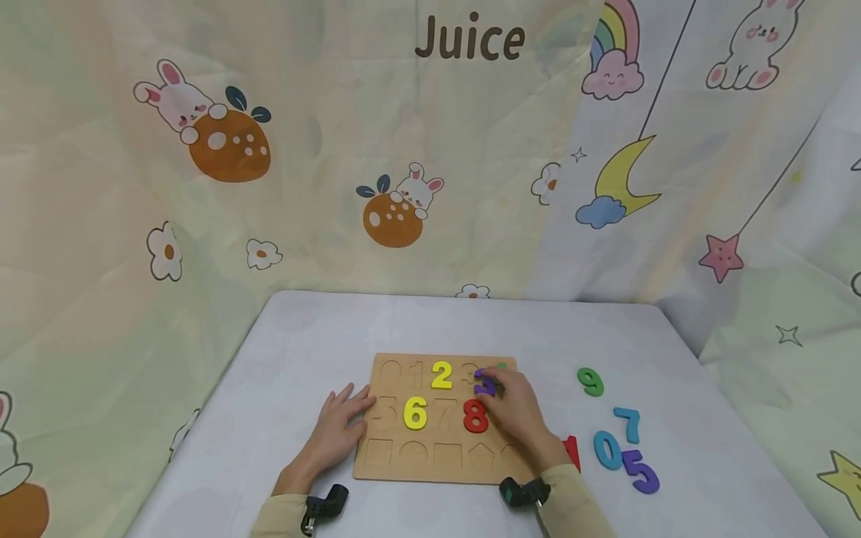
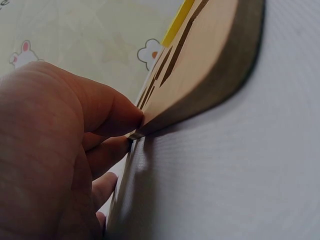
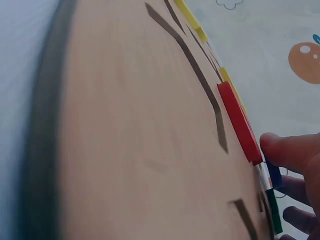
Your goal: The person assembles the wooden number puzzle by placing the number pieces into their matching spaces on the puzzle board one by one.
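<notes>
A wooden number puzzle board [image 1: 397, 465] lies flat on the table. My left hand [image 1: 336, 427] rests at its left edge, fingers spread; in the left wrist view the thumb [image 2: 120, 112] touches the board's edge. My right hand [image 1: 516, 407] pinches a purple number 3 [image 1: 485, 384] between thumb and fingers, over the outline in the top row, right of the yellow 2 [image 1: 441, 375]. The yellow 6 [image 1: 415, 412] and red 8 [image 1: 475, 416] sit in the middle row. A green piece [image 1: 502, 366] at the top right is mostly hidden by the right hand.
Right of the board lie a green 9 [image 1: 590, 382], blue 7 [image 1: 628, 424], blue 0 [image 1: 608, 450] and purple 5 [image 1: 641, 472]. A red piece [image 1: 572, 451] is partly covered by the right wrist. Behind the white table [image 1: 323, 329] hangs a printed cloth [image 1: 323, 246].
</notes>
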`<action>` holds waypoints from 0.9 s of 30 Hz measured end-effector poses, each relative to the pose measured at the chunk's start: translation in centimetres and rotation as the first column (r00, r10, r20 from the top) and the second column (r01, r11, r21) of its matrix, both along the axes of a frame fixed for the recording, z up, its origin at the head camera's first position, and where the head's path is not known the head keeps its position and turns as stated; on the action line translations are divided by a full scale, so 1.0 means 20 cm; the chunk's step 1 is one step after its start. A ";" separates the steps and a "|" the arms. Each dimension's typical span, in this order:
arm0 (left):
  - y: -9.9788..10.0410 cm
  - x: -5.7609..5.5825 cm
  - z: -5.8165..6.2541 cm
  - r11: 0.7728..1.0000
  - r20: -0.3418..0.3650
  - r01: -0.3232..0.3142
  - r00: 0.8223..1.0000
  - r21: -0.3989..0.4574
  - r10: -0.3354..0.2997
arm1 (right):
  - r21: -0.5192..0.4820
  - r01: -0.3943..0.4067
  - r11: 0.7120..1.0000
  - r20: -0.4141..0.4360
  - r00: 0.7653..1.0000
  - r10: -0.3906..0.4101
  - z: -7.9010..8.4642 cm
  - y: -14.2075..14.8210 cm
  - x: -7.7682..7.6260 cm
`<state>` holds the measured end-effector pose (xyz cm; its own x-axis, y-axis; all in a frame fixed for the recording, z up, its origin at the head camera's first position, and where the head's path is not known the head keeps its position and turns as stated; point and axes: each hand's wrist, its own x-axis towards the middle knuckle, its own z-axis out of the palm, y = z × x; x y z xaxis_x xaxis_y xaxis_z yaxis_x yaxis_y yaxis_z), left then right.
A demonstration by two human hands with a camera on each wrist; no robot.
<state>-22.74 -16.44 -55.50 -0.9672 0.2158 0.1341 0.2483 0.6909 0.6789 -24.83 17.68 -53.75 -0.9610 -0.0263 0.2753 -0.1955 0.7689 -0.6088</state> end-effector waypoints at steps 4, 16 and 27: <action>0.00 0.00 0.00 1.000 0.003 0.001 1.000 -0.011 -0.001 | 0.026 0.000 1.000 0.047 0.999 -0.001 0.02 -0.01 0.01; 0.00 0.00 0.01 1.000 0.005 -0.004 1.000 -0.009 0.004 | 0.084 -0.008 0.996 0.103 0.995 -0.001 0.07 -0.03 0.00; 0.01 0.00 0.00 1.000 0.010 -0.009 1.000 -0.006 0.009 | 0.067 0.029 0.997 0.118 0.992 -0.037 0.08 -0.06 -0.05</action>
<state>-22.73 -16.32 -55.46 -0.9704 0.2078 0.1229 0.2351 0.6975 0.6770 -25.89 16.56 -52.11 -0.9875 -0.0077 0.1572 -0.0979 0.8123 -0.5750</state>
